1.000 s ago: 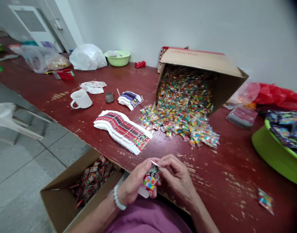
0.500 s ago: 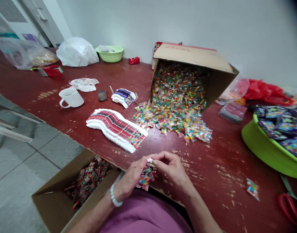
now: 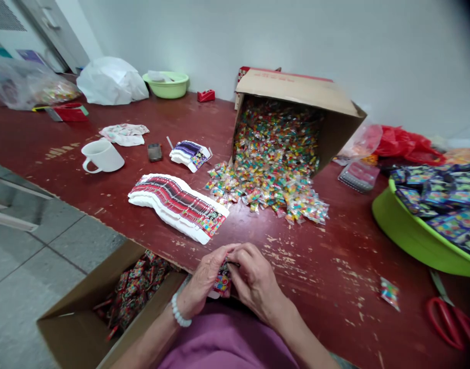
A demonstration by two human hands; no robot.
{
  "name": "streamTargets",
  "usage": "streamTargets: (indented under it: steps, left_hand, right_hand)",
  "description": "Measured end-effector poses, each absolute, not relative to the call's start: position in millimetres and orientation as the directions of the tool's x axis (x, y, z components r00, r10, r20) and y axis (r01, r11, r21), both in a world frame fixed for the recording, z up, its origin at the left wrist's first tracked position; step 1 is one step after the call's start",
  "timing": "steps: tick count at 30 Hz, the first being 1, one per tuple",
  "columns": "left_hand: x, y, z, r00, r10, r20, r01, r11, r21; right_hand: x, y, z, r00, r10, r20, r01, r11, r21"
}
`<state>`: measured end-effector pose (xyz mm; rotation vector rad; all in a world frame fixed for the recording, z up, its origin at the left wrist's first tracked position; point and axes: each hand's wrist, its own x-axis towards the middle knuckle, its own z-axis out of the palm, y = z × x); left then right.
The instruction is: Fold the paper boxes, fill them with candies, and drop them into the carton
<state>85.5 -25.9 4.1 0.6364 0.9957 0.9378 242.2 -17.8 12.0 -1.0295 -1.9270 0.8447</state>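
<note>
Both hands meet at the table's front edge around a small printed candy box, dark with red and colourful spots. My left hand, with a pale bead bracelet, wraps its left side. The fingers of my right hand are closed at its top and partly cover it. Just beyond lies a fanned row of flat red printed boxes. Small clear candy packets spill from a tipped cardboard carton behind. Below on the left, an open carton holds many red printed boxes.
On the right are a green basin of dark packets, red-handled scissors and a single candy packet. Farther left stand a white mug, a purple box stack, a cloth and a red tape dispenser.
My right-hand fingers have folded down over the top of the box, where its white flap showed before. The whole view has shifted slightly, so the table things appear farther left.
</note>
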Motion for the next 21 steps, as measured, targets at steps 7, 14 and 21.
streamTargets:
  steps: [7,14,21]
  left_hand:
    - [84,-27,2,0.33,0.8,-0.502,-0.462,0.6,0.653]
    - [70,-41,1,0.382,0.793,-0.475,-0.602,0.604,0.523]
    - [51,-29,2,0.252,0.795,-0.552,-0.535,0.59,0.605]
  right_hand:
    - [273,70,-25,-0.069,0.968,0.241,0.606,0.233,-0.76]
    - [280,118,-62,0.128,0.967,0.219,0.519,0.123,-0.846]
    - [298,77,-42,0.223,0.975,-0.018,0.12,-0.046,-0.992]
